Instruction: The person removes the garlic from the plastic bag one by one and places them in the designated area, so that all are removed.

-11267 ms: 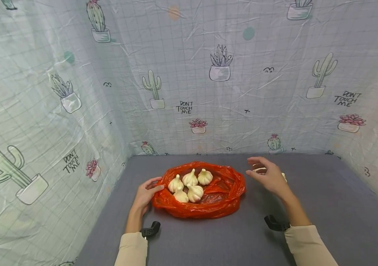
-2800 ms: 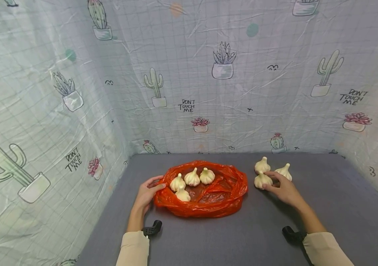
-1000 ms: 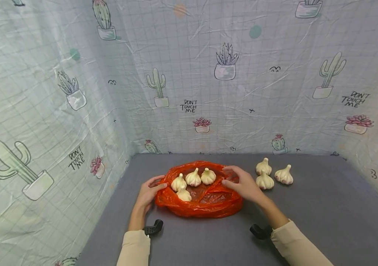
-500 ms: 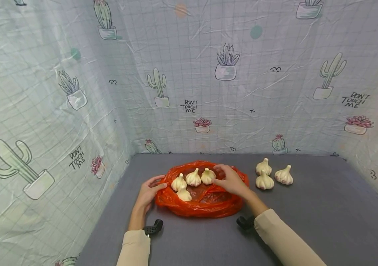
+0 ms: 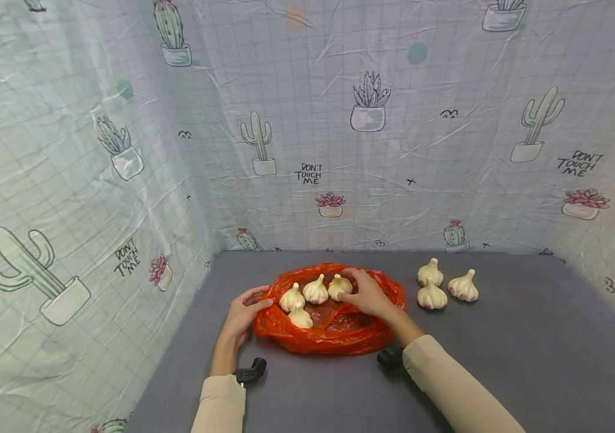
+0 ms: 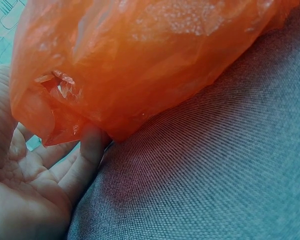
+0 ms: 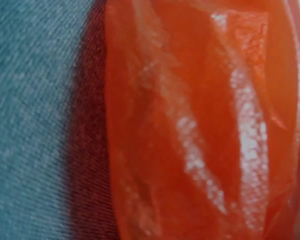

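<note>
In the head view a red plastic bag (image 5: 318, 344) lies with its mouth spread wide. Inside sit several garlic bulbs, among them a middle bulb (image 5: 315, 291) and a front bulb (image 5: 301, 317). My left hand (image 5: 241, 313) holds the bag's left rim, thumb on top; the left wrist view shows its fingers (image 6: 82, 167) against the red plastic (image 6: 140, 65). My right hand (image 5: 368, 293) reaches over the bag's right side, thumb and fingers around the rightmost bulb (image 5: 338, 287) in it. Bag plastic (image 7: 190, 125) fills most of the right wrist view, hiding that hand's grip.
Three more garlic bulbs stand on the grey table (image 5: 318, 391) right of the bag: a back one (image 5: 429, 274), a front one (image 5: 431, 296) and a right one (image 5: 463, 287). A cactus-print curtain (image 5: 307, 132) encloses the table behind and at the sides.
A bulb from the bag has joined those on the right, where my right hand released it. That hand has since moved left over the bag onto another bulb. My left hand stays on the rim.
</note>
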`<state>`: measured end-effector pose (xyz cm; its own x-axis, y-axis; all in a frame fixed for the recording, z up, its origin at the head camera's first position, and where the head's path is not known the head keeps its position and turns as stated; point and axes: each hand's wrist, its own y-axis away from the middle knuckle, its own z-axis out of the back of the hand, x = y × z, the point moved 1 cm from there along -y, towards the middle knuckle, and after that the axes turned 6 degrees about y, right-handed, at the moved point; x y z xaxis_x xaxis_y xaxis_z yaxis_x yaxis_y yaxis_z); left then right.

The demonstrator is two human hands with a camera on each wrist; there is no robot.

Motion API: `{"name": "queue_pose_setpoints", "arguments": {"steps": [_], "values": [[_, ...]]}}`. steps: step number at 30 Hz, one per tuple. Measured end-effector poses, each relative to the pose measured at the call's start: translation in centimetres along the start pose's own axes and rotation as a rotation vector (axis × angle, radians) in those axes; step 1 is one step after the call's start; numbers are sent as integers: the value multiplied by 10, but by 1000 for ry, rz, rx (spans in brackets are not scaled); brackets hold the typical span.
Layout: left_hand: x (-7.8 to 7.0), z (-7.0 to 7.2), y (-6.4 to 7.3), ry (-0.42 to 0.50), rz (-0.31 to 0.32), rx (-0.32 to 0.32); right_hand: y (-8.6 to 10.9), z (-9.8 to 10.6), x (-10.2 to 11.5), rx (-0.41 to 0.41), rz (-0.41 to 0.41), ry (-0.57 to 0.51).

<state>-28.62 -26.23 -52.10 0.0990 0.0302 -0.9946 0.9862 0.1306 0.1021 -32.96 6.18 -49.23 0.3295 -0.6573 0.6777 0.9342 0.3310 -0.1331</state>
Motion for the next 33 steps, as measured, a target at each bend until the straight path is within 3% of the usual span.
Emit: {"name": "queue_pose_setpoints", "arguments": {"steps": [17,33], "values": [[2,1,-1,12,-6,-10,-7,-6,-6,30,-42,24],[1,-1,0,19,-13,-3,-6,-7,-9,-1,-10,44]]}}
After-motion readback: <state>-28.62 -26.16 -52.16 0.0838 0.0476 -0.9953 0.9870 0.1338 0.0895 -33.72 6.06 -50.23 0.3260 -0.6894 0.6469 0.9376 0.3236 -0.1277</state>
